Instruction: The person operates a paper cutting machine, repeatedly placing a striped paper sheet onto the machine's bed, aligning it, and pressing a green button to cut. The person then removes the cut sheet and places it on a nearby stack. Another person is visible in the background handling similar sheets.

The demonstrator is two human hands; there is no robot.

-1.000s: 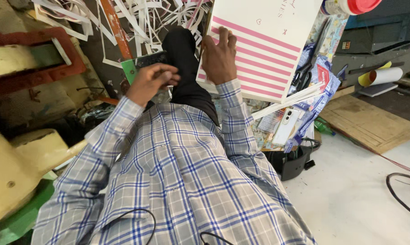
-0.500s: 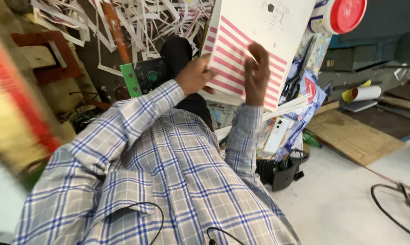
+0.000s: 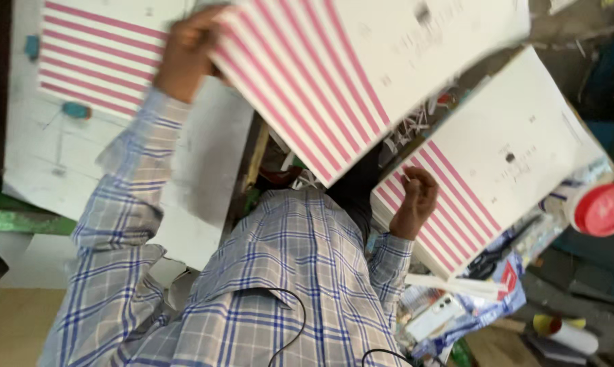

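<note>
My left hand (image 3: 188, 51) is raised at the upper left and grips the edge of a white sheet with pink stripes (image 3: 341, 75), held tilted in the air and blurred by motion. My right hand (image 3: 415, 200) rests with bent fingers on the striped end of a stack of the same sheets (image 3: 504, 156) at the right. Another striped sheet (image 3: 96, 54) lies flat on a white table (image 3: 48, 163) to the left, just beyond my left hand. Both arms wear a blue and grey checked shirt.
A round container with a red lid (image 3: 602, 209) stands at the right edge. A white phone (image 3: 436, 314) lies on a blue bag below the stack. A green ledge (image 3: 21, 219) runs under the white table. Paper scraps lie behind the lifted sheet.
My left hand has taken the top striped sheet off the stack and swung it up and to the left. My view has turned left and closer; my right hand stays on the stack.
</note>
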